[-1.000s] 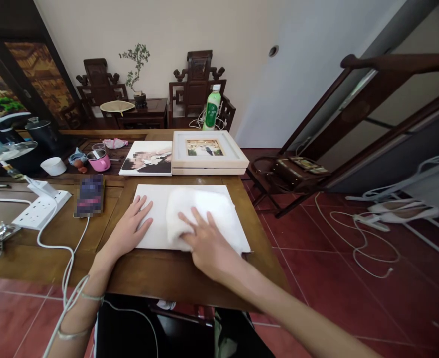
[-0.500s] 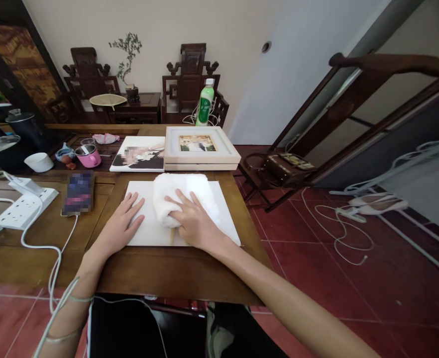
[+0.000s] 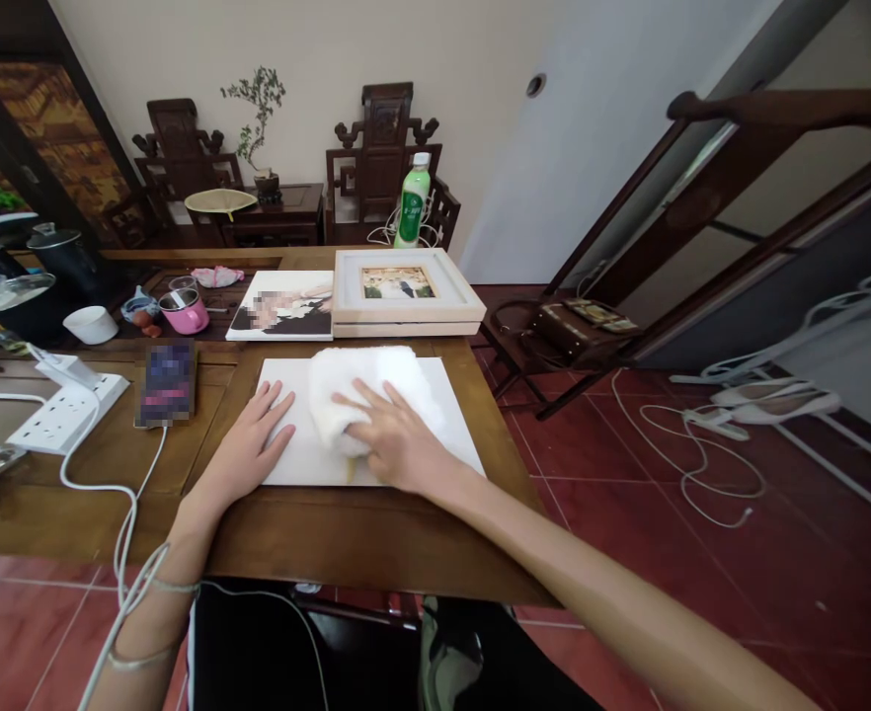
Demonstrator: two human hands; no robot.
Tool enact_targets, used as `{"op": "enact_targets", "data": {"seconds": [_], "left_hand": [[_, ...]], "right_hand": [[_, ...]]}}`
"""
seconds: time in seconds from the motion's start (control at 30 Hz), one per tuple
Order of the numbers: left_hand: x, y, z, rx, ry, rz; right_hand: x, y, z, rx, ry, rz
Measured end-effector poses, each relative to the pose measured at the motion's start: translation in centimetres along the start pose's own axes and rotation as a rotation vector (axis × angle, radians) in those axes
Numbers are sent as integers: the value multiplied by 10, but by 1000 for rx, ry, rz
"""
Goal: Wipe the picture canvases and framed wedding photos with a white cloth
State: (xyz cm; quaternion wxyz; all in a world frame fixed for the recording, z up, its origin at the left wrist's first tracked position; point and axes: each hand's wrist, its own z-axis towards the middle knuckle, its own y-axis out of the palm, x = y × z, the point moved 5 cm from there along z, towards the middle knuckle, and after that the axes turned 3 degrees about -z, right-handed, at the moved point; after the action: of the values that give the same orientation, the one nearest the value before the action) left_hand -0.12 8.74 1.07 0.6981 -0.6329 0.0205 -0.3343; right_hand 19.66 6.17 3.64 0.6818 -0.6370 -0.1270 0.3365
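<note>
- At the dial's centre, with twelve farthest from the person, a flat, smooth white rectangular board [image 3: 306, 469] lies on the polished brown wooden table [image 3: 294, 543].
- A fluffy white cloth [image 3: 406, 367], thick with soft pile and rounded folds, covers the board's middle and reaches its far edge at twelve.
- The right hand [image 3: 395, 434] lies on the cloth, fingers spread wide over it and touching a rolled fold; whether it pinches the fabric I cannot tell.
- A small yellowish patch under the cloth's near edge, towards six, is too blurred to name.
- The left hand [image 3: 254, 444] rests at nine on the board, flattened and loosely spread, gripping nothing.
- At twelve sits a deep, pale, box-like picture frame [image 3: 465, 286]; touching it at eleven lies a flat rectangular photo print [image 3: 287, 306].
- At ten stands a rounded pink mug [image 3: 193, 318].
- Near nine lie a slim phone [image 3: 167, 385] and, farther out, a white plastic power strip [image 3: 65, 420].
</note>
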Motion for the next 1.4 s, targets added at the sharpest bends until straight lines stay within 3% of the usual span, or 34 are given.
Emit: {"op": "enact_targets", "data": {"seconds": [0.13,0.47,0.7,0.87,1.0,1.1,1.23,1.4], "left_hand": [[2,-1,0,-10,-6,-3],[3,-2,0,2,-11,-18],[1,-1,1,-23,-2,-26],[3,-2,1,0,-17,-24],[5,-3,0,-4,-30,-21],[5,-4,0,-2,-30,-26],[4,-4,-1,7,-27,-32],[3,-3,-1,12,-29,-32]], "right_hand": [[19,-3,13,46,51,-10],[-8,3,-15,68,-49,-35],[-26,4,-22,-26,-356,-88],[4,-3,-8,-36,-269,-27],[38,-9,8,36,-108,-47],[48,-9,11,81,-65,-71],[35,-5,0,56,-84,-88],[-5,-2,-20,-16,-175,-72]]}}
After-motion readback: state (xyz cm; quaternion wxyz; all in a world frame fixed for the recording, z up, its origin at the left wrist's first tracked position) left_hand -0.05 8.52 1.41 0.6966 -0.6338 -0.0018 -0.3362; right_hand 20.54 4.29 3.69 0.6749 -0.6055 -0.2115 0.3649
